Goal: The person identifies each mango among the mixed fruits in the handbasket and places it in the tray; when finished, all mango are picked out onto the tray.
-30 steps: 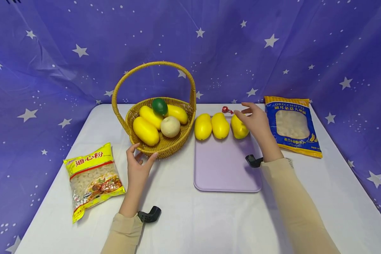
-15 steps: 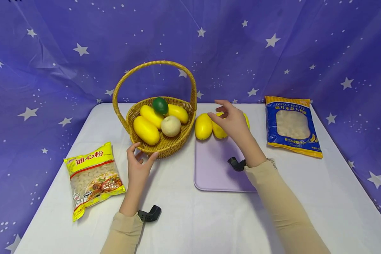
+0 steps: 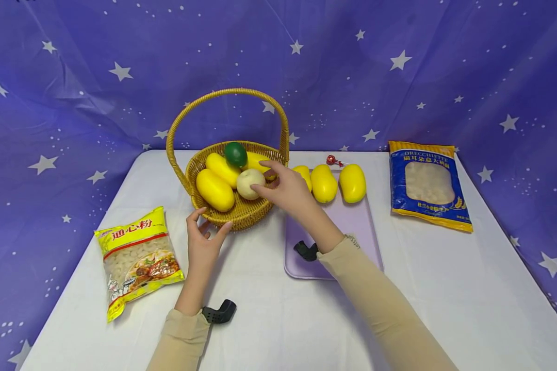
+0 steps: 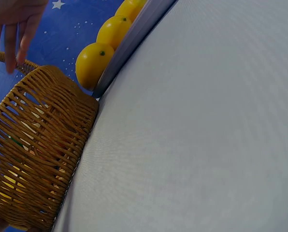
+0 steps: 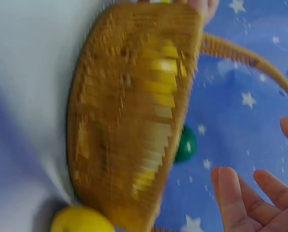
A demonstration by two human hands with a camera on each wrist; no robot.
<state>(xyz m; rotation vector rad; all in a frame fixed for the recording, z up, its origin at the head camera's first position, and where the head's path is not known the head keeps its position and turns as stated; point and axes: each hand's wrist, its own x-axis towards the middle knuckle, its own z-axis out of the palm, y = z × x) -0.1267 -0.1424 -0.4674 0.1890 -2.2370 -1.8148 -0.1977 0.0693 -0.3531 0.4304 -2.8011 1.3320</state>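
A wicker basket (image 3: 252,219) with a tall handle contains several yellow mangoes (image 3: 215,190), a dark green oval fruit (image 3: 235,154) and a pale round fruit (image 3: 250,184). My left hand (image 3: 202,247) holds its near rim with bent thumb and fingers. Over the basket's right side hovers my right hand (image 3: 288,190), fingers spread, thumb tip close to the pale fruit in the head view. The right wrist view shows nothing between the fingers of that right hand (image 5: 260,205). Three more mangoes (image 3: 324,184) lie along the far end of a purple tray (image 3: 353,226), the leftmost partly covered by my right hand.
A yellow bag of pasta (image 3: 139,263) lies left of the basket. At the far right is a blue orecchiette bag (image 3: 429,185). A red lollipop (image 3: 332,160) sits behind the tray. A starry purple curtain (image 3: 334,77) hangs behind the white table (image 3: 260,319).
My right hand has moved left from the rightmost mangoes on the tray to above the basket, carrying nothing visible. My left hand stays at the basket rim.
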